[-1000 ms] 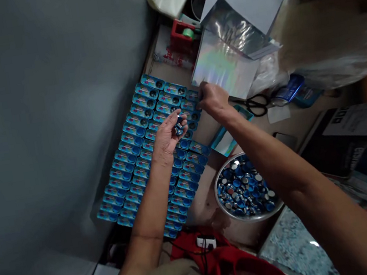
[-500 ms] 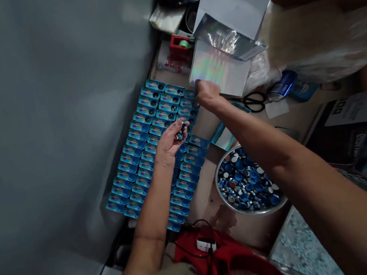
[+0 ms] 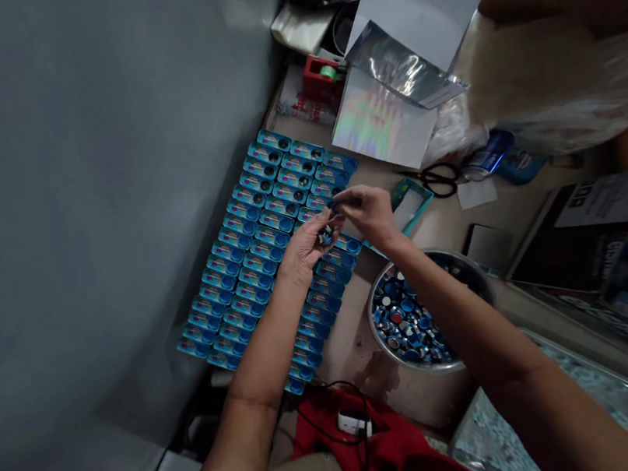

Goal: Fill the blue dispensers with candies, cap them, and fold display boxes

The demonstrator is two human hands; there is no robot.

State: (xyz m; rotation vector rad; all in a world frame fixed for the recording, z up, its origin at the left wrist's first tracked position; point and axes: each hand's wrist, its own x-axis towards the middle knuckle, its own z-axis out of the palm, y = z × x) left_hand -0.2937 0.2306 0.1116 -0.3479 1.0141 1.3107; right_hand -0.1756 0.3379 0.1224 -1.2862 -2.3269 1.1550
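Note:
My left hand [image 3: 303,249] is cupped around several small round blue-and-silver caps [image 3: 326,235], palm up, over the rows of blue packs. Fingers pinched, my right hand [image 3: 370,213] meets the left fingertips; a small dark piece shows there, too unclear to name. Beneath both hands lie the blue rectangular packs [image 3: 255,254], laid side by side in slanted columns. Many packs have a round blue piece at one end, while some at the far end show a dark round spot instead. A round metal bowl [image 3: 377,336] full of similar caps [image 3: 407,324] stands below my right forearm.
Beyond the packs are a red tape dispenser [image 3: 319,77] and an open box with shiny lining [image 3: 379,119]. Black-handled scissors [image 3: 440,180], a blue can [image 3: 488,154] and a teal-edged tray [image 3: 412,205] lie rightward. A grey wall [image 3: 105,180] borders the left.
My right hand has drawn back from the far end of the packs to my left hand. The left hand still holds the caps. The view has shifted slightly.

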